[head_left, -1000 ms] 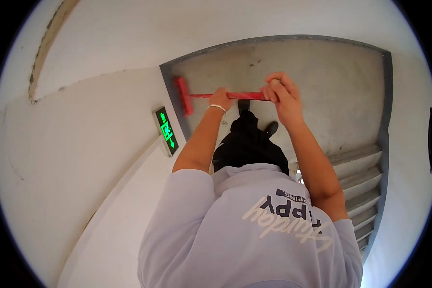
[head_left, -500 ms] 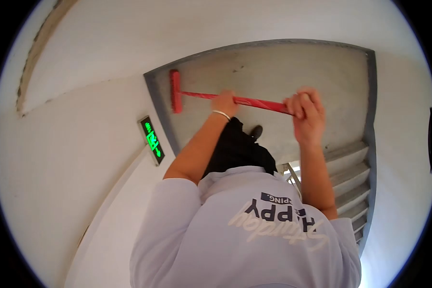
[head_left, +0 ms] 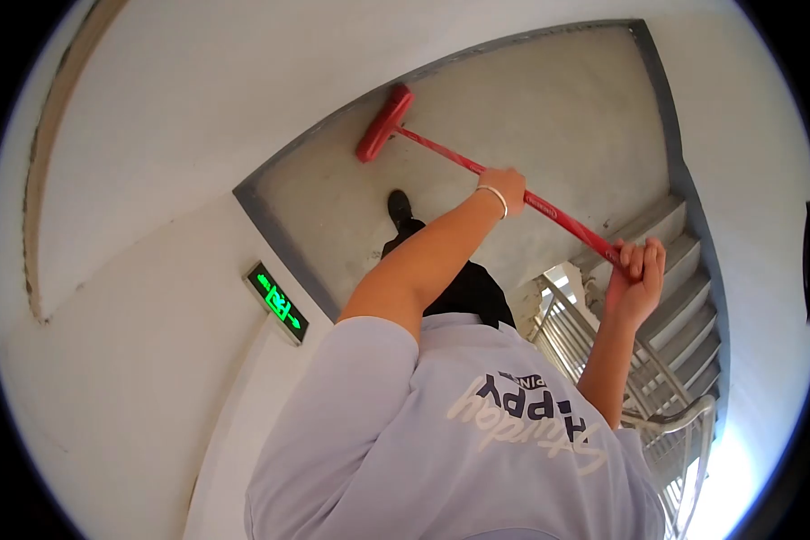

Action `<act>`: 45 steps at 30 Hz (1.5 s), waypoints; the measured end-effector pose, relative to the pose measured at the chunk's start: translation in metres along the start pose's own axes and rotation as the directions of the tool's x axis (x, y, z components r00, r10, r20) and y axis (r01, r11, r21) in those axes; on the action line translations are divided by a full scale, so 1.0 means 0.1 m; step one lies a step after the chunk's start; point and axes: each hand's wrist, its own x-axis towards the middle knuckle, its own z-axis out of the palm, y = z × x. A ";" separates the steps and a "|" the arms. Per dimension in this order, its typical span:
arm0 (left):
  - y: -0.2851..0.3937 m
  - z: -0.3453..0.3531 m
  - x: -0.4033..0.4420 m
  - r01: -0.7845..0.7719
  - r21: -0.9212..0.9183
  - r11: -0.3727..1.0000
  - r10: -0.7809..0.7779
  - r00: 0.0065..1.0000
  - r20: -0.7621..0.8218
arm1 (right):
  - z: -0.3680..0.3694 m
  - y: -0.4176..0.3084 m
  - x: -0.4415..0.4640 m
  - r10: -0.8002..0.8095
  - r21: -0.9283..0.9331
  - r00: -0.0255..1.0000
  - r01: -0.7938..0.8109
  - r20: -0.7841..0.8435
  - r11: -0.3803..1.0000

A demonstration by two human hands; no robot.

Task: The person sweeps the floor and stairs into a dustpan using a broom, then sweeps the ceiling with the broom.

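Note:
A broom with a red head (head_left: pixel 385 124) and a long red handle (head_left: pixel 556 216) slants across the landing. Its head rests on the floor close to the far wall, and the bristles are mostly hidden. My left hand (head_left: pixel 504 187), with a light bracelet at the wrist, is wrapped round the middle of the handle. Around the top end of the handle, at the right, my right hand (head_left: pixel 637 279) is closed. One dark shoe (head_left: pixel 400 207) shows on the floor below the broom head.
Grey concrete floor (head_left: pixel 549 108) is bordered by a dark grey wall band (head_left: pixel 661 99). Stairs (head_left: pixel 679 279) with a metal railing (head_left: pixel 684 418) lie at the right. On the left wall is a lit green exit sign (head_left: pixel 277 302).
The broom head has moved right and up in view, and the handle now slants more steeply. Both hands have shifted right, still gripping. The view has turned, showing more railing.

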 end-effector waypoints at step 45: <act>1.97 1.96 0.90 -0.385 0.129 0.914 0.359 0.915 0.186 | -2.44 -0.42 -0.41 -0.087 -0.037 0.910 0.078 -0.405 0.996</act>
